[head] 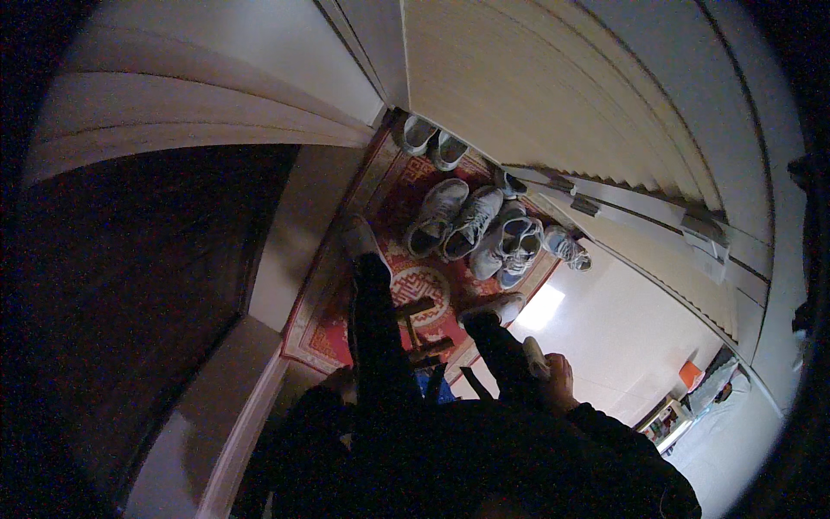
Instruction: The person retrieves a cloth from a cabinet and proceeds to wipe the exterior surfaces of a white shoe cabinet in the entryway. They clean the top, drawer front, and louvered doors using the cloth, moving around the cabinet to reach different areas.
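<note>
My right hand (559,381) grips a pale, elongated object (535,357) beside my right knee; what it is cannot be made out. My left hand (345,381) is dim and partly hidden by my dark sleeve, close to my left leg. Both my feet, in light footwear, rest on a red patterned rug (420,295). Between my legs stands a brown wooden frame (415,327), with a piece of blue material (441,388) and dark straps near it. Ahead of my feet lie a pair of grey sneakers (447,217) and several more shoes (519,243).
Light shoes (433,139) sit in the rug's far corner. A pale cabinet front (551,110) rises on the right, and a dark doorway (162,259) lies to the left. Glossy floor (622,318) extends right, towards an orange item (691,374) and a box (664,422).
</note>
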Action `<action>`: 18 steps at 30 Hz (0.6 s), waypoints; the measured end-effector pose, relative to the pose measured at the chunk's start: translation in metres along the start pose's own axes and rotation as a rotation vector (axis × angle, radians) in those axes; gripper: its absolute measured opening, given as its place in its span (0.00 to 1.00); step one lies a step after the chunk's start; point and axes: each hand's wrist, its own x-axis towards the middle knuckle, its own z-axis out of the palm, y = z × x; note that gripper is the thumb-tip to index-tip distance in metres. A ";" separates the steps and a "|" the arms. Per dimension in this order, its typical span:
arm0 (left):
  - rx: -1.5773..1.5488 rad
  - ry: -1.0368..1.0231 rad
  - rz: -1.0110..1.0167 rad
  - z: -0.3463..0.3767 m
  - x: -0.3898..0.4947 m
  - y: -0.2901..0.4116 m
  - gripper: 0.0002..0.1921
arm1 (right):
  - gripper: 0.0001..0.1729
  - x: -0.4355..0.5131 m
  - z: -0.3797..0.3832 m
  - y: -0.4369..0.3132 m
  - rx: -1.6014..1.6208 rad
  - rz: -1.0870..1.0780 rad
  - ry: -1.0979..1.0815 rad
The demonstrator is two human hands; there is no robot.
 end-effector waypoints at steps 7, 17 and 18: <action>-0.065 0.015 0.001 0.007 0.015 0.016 0.22 | 0.12 0.029 -0.027 -0.036 -0.053 0.152 -0.167; -0.112 0.072 0.009 -0.008 0.033 0.028 0.22 | 0.15 0.042 -0.037 -0.043 0.021 0.345 -0.366; -0.120 0.087 0.008 -0.013 0.036 0.030 0.22 | 0.15 0.039 -0.033 -0.038 0.012 0.345 -0.339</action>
